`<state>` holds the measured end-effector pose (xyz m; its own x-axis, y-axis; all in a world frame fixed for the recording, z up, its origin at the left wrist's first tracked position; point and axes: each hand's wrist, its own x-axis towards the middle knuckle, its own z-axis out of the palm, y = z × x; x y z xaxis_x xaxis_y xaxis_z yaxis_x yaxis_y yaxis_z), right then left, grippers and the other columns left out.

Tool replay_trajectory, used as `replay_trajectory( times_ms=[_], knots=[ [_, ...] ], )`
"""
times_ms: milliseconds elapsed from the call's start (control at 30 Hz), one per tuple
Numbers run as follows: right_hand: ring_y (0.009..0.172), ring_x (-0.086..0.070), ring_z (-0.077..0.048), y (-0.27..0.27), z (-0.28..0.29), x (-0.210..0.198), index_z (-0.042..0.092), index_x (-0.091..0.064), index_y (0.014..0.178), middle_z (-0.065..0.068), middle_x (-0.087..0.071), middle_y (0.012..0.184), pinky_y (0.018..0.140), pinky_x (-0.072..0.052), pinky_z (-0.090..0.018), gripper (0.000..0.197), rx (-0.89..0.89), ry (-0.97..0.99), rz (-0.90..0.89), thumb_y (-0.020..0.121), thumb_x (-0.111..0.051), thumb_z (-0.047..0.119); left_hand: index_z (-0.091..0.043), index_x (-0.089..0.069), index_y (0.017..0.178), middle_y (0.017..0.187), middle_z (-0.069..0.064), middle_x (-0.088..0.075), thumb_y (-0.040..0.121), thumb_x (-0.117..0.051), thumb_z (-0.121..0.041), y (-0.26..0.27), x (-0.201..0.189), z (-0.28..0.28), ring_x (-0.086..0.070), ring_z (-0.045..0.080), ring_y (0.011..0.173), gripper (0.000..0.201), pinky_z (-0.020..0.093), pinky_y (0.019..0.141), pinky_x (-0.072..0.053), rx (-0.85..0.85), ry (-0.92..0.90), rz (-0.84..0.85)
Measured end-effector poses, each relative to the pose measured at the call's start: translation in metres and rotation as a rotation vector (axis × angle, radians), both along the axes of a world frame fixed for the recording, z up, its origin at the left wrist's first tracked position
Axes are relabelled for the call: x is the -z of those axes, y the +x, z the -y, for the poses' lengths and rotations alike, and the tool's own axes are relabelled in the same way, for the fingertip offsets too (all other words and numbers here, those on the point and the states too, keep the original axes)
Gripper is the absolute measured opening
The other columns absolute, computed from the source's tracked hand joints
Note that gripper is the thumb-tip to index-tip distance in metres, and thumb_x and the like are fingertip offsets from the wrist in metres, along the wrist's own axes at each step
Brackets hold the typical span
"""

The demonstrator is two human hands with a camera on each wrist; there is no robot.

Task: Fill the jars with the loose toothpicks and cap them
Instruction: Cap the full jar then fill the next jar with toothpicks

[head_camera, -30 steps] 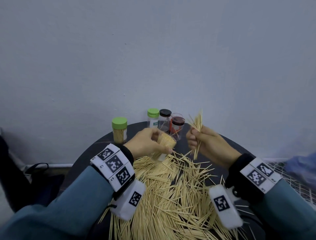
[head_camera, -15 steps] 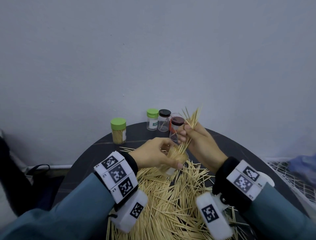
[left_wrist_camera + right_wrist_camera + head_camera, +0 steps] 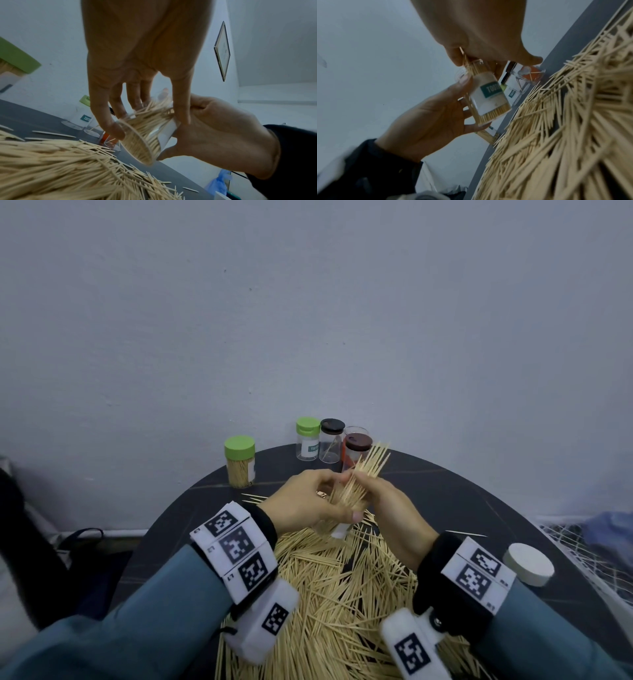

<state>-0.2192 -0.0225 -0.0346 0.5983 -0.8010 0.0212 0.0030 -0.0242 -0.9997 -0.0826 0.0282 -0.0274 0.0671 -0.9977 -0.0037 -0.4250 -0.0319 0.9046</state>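
Left hand [image 3: 305, 503] grips jar [image 3: 145, 140] | right hand [image 3: 387, 501] pinches toothpicks [image 3: 368, 470], jar mouth hidden

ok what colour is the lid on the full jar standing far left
Green; the full jar's lid shows best in the head view.

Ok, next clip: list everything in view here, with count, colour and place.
held jar: 1, clear with white label, tilted in the left hand, packed with toothpicks
toothpick bundle: 1, pale wood, gripped by the right hand at the held jar's mouth
loose toothpicks: large heap, pale wood, near side of table
green-lidded jars: 2, one full at far left, one clear at the back
dark-lidded jars: 2, clear, back of table
white lid: 1, table's right edge
table: 1, dark, round
wall: grey, behind
hands: left hand, right hand
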Motion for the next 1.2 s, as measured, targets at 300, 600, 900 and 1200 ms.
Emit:
replay_trajectory(
  times_ms=[300, 600, 900, 1200],
  knots=[
    [0.077, -0.066, -0.005, -0.003, 0.005, -0.001, 0.011, -0.061, 0.102, 0.000, -0.068, 0.089, 0.066, -0.050, -0.014, 0.017, -0.081, -0.039, 0.020, 0.095, -0.046, 0.011, -0.029, -0.057, 0.121, 0.099, -0.006, -0.067, 0.071, -0.081, -0.022, -0.003, -0.002, -0.001, -0.063, 0.010, 0.090, 0.056, 0.027, 0.078, -0.050, 0.052, -0.011, 0.018],
    [0.109, -0.061, -0.021, -0.007, 0.014, -0.007, 0.016, -0.059, 0.088, -0.002, -0.067, 0.115, 0.091, -0.049, -0.039, 0.035, -0.034, -0.113, 0.084, 0.099, -0.032, 0.036, -0.016, -0.062, 0.108, 0.100, -0.002, -0.065, 0.072, -0.080, -0.021, -0.005, -0.004, -0.003, -0.060, 0.011, 0.091, 0.041, 0.031, 0.080, -0.052, 0.062, 0.025, 0.004],
    [0.106, -0.062, -0.013, -0.008, 0.011, -0.006, 0.014, -0.054, 0.099, -0.001, -0.068, 0.113, 0.090, -0.051, -0.030, 0.014, -0.101, -0.241, 0.104, 0.098, -0.039, 0.014, -0.010, -0.059, 0.108, 0.106, 0.004, -0.065, 0.080, -0.073, -0.024, -0.008, -0.007, -0.004, -0.063, 0.016, 0.097, 0.034, 0.025, 0.064, -0.054, 0.074, 0.098, -0.042],
    [0.108, -0.060, -0.003, -0.009, 0.010, -0.008, 0.010, -0.063, 0.114, 0.005, -0.065, 0.118, 0.086, -0.048, -0.013, 0.037, -0.106, -0.296, 0.052, 0.101, -0.030, 0.021, -0.015, -0.058, 0.109, 0.100, -0.001, -0.066, 0.081, -0.072, -0.025, -0.007, -0.010, -0.005, -0.065, 0.009, 0.086, 0.033, 0.020, 0.057, -0.052, 0.042, 0.085, -0.069]
  ],
)
